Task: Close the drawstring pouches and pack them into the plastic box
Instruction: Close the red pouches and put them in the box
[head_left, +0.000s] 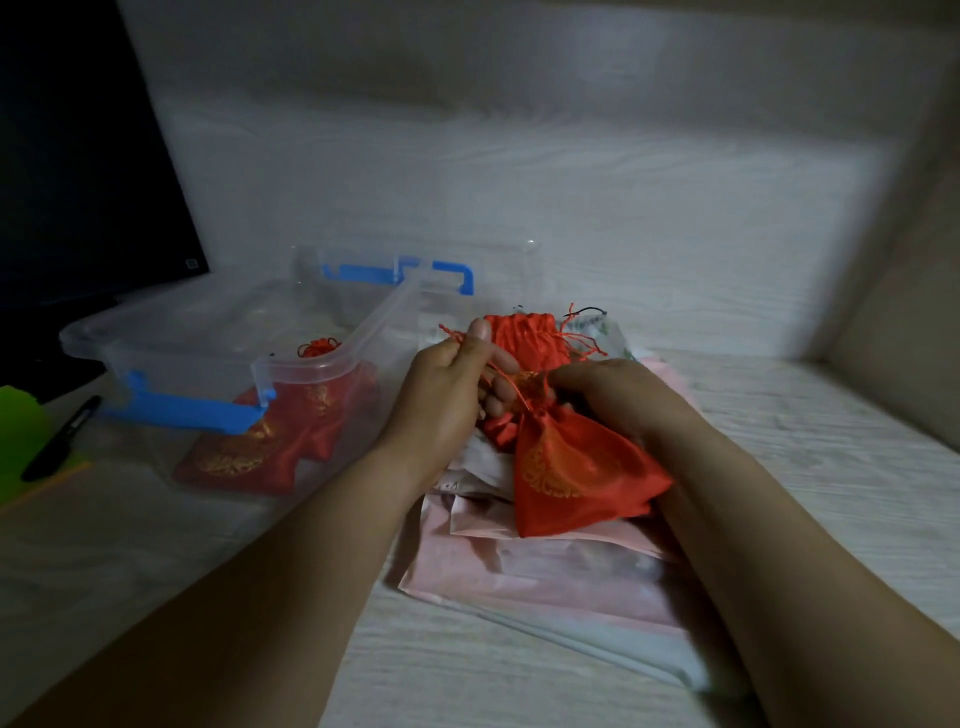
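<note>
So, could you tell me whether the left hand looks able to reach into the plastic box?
Probably yes: the plastic box sits open just beside the left hand, nothing between them, though that hand is busy pinching the drawstring of the red pouch.

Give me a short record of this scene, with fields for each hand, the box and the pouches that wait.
left hand: pinches the drawstring
right hand: grips the neck of the red pouch
plastic box: open, left of the hands
packed pouches: red, inside the box
waiting: second red pouch behind the hands; pale pouches underneath
</note>
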